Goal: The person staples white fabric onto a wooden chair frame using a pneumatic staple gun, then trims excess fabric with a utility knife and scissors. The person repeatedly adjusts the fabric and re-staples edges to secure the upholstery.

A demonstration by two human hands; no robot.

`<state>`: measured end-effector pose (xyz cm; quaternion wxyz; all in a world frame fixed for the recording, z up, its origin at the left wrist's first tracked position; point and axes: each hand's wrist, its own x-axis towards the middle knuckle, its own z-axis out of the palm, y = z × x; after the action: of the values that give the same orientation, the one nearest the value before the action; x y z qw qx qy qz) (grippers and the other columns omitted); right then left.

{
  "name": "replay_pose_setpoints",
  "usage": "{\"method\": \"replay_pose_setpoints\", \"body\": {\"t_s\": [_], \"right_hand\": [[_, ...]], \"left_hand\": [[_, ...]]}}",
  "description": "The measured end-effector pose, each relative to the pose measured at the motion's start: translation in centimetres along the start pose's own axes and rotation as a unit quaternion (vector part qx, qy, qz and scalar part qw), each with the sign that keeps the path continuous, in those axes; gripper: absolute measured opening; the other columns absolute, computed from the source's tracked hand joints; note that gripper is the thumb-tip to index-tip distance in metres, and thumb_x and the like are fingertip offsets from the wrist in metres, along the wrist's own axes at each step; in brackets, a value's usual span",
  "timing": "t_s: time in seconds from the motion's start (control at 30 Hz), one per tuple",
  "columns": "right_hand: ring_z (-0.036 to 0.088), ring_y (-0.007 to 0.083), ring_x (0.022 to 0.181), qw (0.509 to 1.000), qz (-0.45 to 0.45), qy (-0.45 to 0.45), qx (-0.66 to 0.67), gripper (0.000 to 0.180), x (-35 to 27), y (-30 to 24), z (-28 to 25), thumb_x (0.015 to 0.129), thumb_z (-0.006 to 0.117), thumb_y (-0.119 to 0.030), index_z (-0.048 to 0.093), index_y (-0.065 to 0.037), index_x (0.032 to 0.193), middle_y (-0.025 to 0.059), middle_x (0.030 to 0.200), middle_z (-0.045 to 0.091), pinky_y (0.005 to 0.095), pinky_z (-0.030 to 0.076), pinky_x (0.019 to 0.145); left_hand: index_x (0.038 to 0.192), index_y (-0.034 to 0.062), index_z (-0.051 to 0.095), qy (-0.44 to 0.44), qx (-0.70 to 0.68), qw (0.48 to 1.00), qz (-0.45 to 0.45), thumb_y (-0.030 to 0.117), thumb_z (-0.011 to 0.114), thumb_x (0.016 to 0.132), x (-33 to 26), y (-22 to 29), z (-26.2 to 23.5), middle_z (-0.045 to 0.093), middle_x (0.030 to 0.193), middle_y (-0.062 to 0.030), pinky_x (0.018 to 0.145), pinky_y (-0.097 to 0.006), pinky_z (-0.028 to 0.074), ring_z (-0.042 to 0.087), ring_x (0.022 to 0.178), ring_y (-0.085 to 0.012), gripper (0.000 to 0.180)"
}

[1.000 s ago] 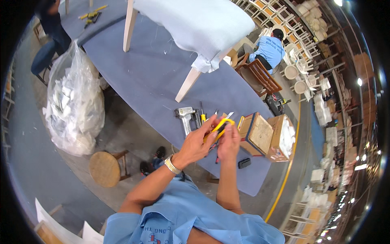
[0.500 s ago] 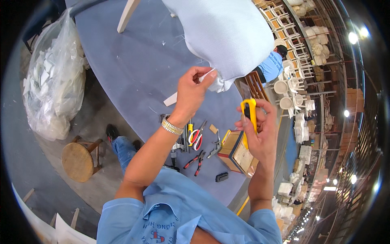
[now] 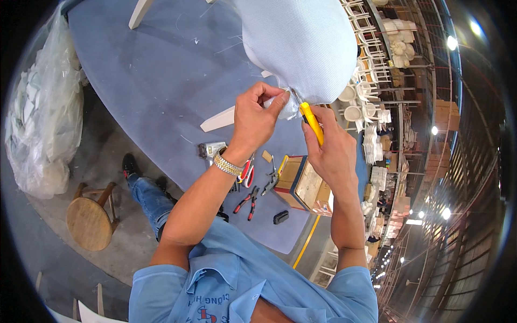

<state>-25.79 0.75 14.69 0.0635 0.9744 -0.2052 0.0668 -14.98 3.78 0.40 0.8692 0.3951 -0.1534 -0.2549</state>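
Observation:
A chair covered in pale blue-white woven fabric (image 3: 301, 46) lies on the blue-grey table, one pale leg (image 3: 218, 119) pointing toward me. At its near lower corner my left hand (image 3: 257, 116) pinches a gathered edge of the fabric between thumb and fingers. My right hand (image 3: 329, 145) is closed around a yellow utility knife (image 3: 312, 123). The knife's blade is out, and its tip meets the fabric right beside my left fingertips. Just how deep the tip sits in the cloth cannot be made out.
On the blue-grey table (image 3: 156, 97) lie red-handled pliers (image 3: 249, 203), a staple gun (image 3: 211, 151), scissors (image 3: 247, 173), a black block (image 3: 280, 217) and an open box (image 3: 293, 183). A round wooden stool (image 3: 90, 223) and a plastic bag of scraps (image 3: 46, 118) stand left. White chairs (image 3: 353, 102) are stacked beyond.
My right hand has brought the knife up and left to the fabric corner, its blade now against the cloth. My left hand keeps its pinch. The whole view has shifted slightly.

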Motion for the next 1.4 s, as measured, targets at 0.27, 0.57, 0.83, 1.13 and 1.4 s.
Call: {"method": "replay_pose_setpoints", "body": {"t_s": [0.27,0.57,0.83,1.13,1.4], "right_hand": [[0.069,0.0358,0.07,0.998,-0.01,-0.016,-0.066,0.027,0.6,-1.1,-0.4,0.094,0.064,-0.015,0.056,-0.009,0.119,0.0132,0.093,0.07,0.0444,0.053,0.059],[0.067,0.0356,0.067,0.995,-0.017,-0.052,-0.082,0.02,0.1,-0.6,-0.7,0.094,0.063,-0.013,0.053,-0.01,0.111,0.0104,0.088,0.067,0.0446,0.051,0.053],[0.066,0.0374,0.068,0.994,-0.006,-0.063,-0.091,0.027,-0.5,-0.5,-1.3,0.094,0.064,-0.014,0.055,-0.011,0.119,0.0132,0.082,0.066,0.0457,0.049,0.054],[0.067,0.0328,0.07,0.991,-0.033,-0.067,-0.113,0.024,-1.1,0.0,-1.7,0.096,0.06,-0.013,0.053,-0.008,0.119,0.009,0.088,0.067,0.0432,0.051,0.054],[0.066,0.0348,0.073,0.993,-0.011,-0.076,-0.092,0.031,-2.3,0.6,-2.4,0.094,0.064,-0.016,0.056,-0.011,0.124,0.0116,0.091,0.068,0.0437,0.05,0.057]], "left_hand": [[0.091,-0.0023,0.068,-0.003,-0.002,1.0,0.015,0.011,0.075,0.091,0.2,-0.7,-0.2,0.073,0.085,-0.0078,0.073,-0.026,0.052,0.066,0.08,-0.0109,0.015],[0.091,-0.0023,0.069,0.0,-0.01,1.0,0.001,0.012,0.075,0.091,-0.2,-0.7,-0.2,0.074,0.087,-0.0091,0.077,-0.028,0.053,0.068,0.083,-0.0128,0.016],[0.093,-0.001,0.068,-0.003,-0.004,1.0,0.031,0.011,0.075,0.093,-0.6,-0.6,-0.2,0.071,0.09,-0.0045,0.075,-0.023,0.051,0.062,0.083,-0.0068,0.014],[0.094,-0.0014,0.066,0.008,0.006,0.997,0.081,0.008,0.074,0.093,-1.7,-1.2,-0.4,0.069,0.091,-0.0048,0.077,-0.023,0.051,0.062,0.083,-0.0073,0.013],[0.094,-0.0024,0.065,0.01,0.009,0.994,0.105,0.004,0.072,0.093,-2.9,-1.1,-0.6,0.068,0.092,-0.0061,0.08,-0.025,0.052,0.062,0.086,-0.0084,0.009]]}}
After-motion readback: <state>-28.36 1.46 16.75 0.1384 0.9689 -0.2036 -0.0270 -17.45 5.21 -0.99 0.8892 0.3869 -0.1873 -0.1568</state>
